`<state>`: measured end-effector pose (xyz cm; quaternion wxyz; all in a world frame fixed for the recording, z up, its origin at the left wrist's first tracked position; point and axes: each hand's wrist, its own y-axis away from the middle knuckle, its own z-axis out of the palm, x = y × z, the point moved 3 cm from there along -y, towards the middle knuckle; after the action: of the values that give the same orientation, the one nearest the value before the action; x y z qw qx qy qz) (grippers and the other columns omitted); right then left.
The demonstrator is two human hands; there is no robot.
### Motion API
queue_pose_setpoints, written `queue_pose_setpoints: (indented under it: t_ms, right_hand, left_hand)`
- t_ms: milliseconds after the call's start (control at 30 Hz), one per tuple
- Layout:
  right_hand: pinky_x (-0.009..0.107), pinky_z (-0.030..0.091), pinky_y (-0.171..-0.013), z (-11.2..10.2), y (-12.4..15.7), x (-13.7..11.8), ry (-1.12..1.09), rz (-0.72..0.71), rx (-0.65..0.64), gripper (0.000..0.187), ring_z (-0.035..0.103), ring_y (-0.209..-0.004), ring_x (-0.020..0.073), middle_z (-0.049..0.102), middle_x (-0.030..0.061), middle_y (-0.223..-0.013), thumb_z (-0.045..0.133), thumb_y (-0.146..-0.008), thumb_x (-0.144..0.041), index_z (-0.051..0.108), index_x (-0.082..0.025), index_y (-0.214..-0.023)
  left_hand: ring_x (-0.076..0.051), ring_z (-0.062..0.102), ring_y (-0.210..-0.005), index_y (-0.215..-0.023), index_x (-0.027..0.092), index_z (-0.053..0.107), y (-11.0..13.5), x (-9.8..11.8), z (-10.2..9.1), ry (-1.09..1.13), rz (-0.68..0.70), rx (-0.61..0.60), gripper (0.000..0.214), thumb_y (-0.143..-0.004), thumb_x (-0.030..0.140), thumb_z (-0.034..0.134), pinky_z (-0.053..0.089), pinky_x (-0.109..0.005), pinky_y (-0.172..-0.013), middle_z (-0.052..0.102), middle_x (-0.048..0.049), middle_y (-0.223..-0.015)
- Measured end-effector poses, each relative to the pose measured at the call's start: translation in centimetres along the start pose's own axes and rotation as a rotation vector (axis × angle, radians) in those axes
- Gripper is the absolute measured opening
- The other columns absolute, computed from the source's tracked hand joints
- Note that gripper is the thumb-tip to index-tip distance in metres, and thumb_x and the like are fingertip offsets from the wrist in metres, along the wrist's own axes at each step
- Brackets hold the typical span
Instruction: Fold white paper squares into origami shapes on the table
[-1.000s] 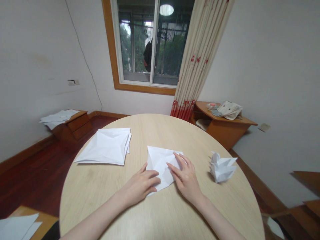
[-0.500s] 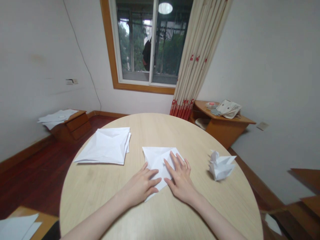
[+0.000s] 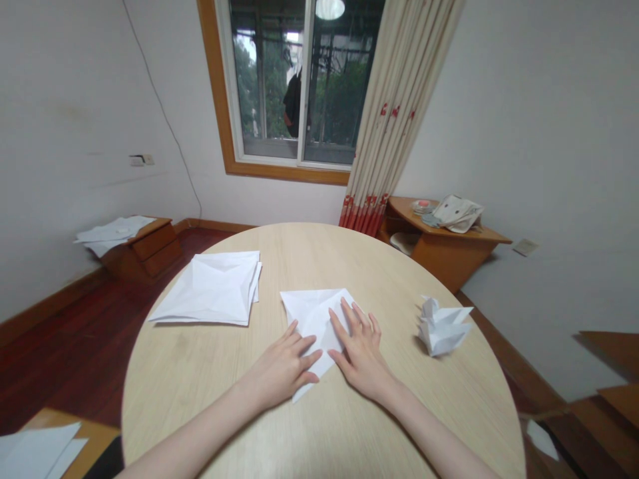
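Observation:
A folded sheet of white paper (image 3: 312, 307) lies on the round wooden table in front of me, one corner pointing towards me. My left hand (image 3: 287, 366) rests on its left edge, fingers spread and partly curled. Across the right side of the paper lies my right hand (image 3: 359, 349), flat with its fingers apart. Both hands cover parts of the sheet, so some folds are hidden. To the right stands a folded paper figure (image 3: 444, 329) with pointed tips. A stack of creased white paper sheets (image 3: 214, 289) sits at the left.
The round table (image 3: 319, 439) fills the middle of the view. Behind it, a corner desk (image 3: 444, 253) holds a cloth bag (image 3: 458, 213). A low drawer cabinet (image 3: 154, 246) with papers stands at the left wall. More white sheets (image 3: 37, 452) lie at the lower left.
The paper has turned slightly under my hands, its upper edge shifting a little to the left. Both hands stay on it in nearly the same place.

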<state>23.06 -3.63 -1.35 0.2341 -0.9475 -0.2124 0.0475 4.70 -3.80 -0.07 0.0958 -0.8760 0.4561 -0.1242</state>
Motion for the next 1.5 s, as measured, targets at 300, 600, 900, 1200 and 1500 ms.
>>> queue_pose_setpoints:
  t_ms: [300,600,900,1200,1500]
  right_hand:
    - [0.056,0.017,-0.108,0.0,0.0,0.0,0.032,-0.018,0.004,0.067,0.017,-0.14,0.0326,0.019,0.0121,-0.155,0.044,-0.091,-0.033,0.012,-0.026,-0.15]
    - [0.054,0.017,-0.107,0.4,-0.4,0.5,0.098,0.03,0.052,0.067,0.024,-0.137,0.0303,0.03,0.0143,-0.15,0.044,-0.093,-0.037,0.012,-0.023,-0.15]
    - [0.049,0.02,-0.106,-1.0,-0.4,0.8,0.039,0.002,0.08,0.042,0.039,-0.126,0.0288,0.051,0.0156,-0.13,0.043,-0.093,-0.038,0.044,-0.017,-0.13]
    - [0.041,0.032,-0.089,-2.3,-0.6,-0.1,-0.065,-0.024,-0.134,0.022,0.055,-0.084,0.0205,0.061,0.005,-0.082,0.047,-0.092,-0.023,0.06,-0.018,-0.075]
    - [0.036,0.028,-0.084,-1.4,-0.5,-0.1,-0.257,-0.059,-0.115,0.022,0.052,-0.073,0.0151,0.058,-0.0006,-0.071,0.055,-0.085,-0.016,0.054,-0.017,-0.063]
  left_hand:
    - [-0.026,0.055,-0.113,-0.12,0.019,0.062,-0.1,0.1,-0.3,0.009,-0.013,0.001,0.035,-0.089,0.035,0.059,0.026,-0.056,-0.111,0.06,-0.0116,-0.12]
    - [-0.022,0.055,-0.106,-0.119,0.023,0.061,0.1,-0.1,-0.5,-0.003,-0.045,0.022,0.028,-0.095,0.028,0.05,0.024,-0.056,-0.112,0.06,-0.0064,-0.106]
    - [-0.024,0.054,-0.105,-0.119,0.023,0.061,-0.1,0.0,-0.9,-0.027,-0.059,-0.026,0.028,-0.092,0.027,0.055,0.021,-0.059,-0.111,0.06,-0.0066,-0.107]
    - [-0.024,0.052,-0.107,-0.122,0.025,0.06,0.0,-0.2,-1.0,-0.034,-0.069,-0.052,0.031,-0.092,0.028,0.055,0.019,-0.058,-0.112,0.058,-0.0065,-0.114]
    - [-0.026,0.049,-0.113,-0.124,0.03,0.059,0.1,-0.6,-1.4,-0.012,-0.073,-0.107,0.032,-0.092,0.032,0.054,0.019,-0.06,-0.11,0.055,-0.0063,-0.124]
